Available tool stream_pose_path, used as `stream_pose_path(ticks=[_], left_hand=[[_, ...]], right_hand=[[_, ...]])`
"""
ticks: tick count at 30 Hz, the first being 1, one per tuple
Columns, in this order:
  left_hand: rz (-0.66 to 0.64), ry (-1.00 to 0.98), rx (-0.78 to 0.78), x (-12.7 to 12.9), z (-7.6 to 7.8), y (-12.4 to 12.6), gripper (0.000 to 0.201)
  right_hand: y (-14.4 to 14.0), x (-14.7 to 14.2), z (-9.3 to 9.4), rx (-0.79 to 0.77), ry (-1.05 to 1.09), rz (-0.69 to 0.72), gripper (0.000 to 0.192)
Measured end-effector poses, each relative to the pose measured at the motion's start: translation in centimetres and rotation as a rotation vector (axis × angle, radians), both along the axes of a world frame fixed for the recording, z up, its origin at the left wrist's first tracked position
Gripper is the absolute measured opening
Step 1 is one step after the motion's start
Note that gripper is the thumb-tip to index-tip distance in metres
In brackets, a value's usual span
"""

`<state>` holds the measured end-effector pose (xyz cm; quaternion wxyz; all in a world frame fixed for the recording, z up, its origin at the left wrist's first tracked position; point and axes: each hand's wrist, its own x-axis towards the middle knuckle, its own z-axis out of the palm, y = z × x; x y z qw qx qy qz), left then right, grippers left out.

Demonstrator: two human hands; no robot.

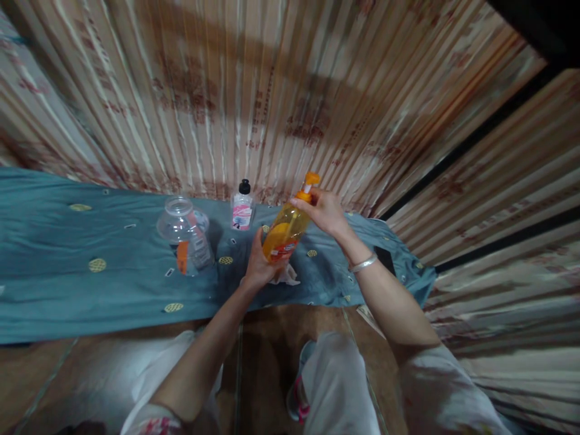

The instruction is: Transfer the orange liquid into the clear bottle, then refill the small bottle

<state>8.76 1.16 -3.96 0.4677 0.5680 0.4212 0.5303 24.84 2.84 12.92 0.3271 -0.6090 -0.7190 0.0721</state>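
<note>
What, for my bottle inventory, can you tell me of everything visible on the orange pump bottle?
The pump bottle has a see-through, plastic-looking yellow body, deeper orange low down. A red label near the base is too blurred to read. An orange collar and orange pump head, joined by a whitish stem, top it. It tilts toward the picture's right over the cloth, the left hand around its lower body, the right hand at the collar. Whether its base touches anything is hidden.

Glossy, see-through plastic forms the pump bottle (284,235) and wide-mouthed jar (183,232); the cover (131,290) is matt, creased cloth, the curtain (226,90) ridged with pleats, the bangle (364,263) shiny metal.
</note>
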Motion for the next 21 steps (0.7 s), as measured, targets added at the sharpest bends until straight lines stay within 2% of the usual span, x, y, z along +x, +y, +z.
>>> stream_pose_path(ticks=[4, 10, 16, 21], left_hand=[[0.057, 0.062, 0.001, 0.3, -0.4, -0.3, 0.103], [-0.022, 0.072, -0.001, 0.5, -1.4, -1.0, 0.093], [-0.057, 0.074, -0.043, 1.1, -2.4, -1.1, 0.088], [-0.063, 0.074, -0.045, 1.5, -2.7, -0.6, 0.086]], right_hand=[[2.0, 1.1, 0.8, 0.059, -0.053, -0.114, 0.039], [5.4, 2.6, 0.0, 0.079, -0.137, -0.272, 0.032], [8.5, 4.2, -1.4, 0.082, -0.137, -0.307, 0.028], [9.7, 5.0, -2.2, 0.074, -0.124, -0.316, 0.029]])
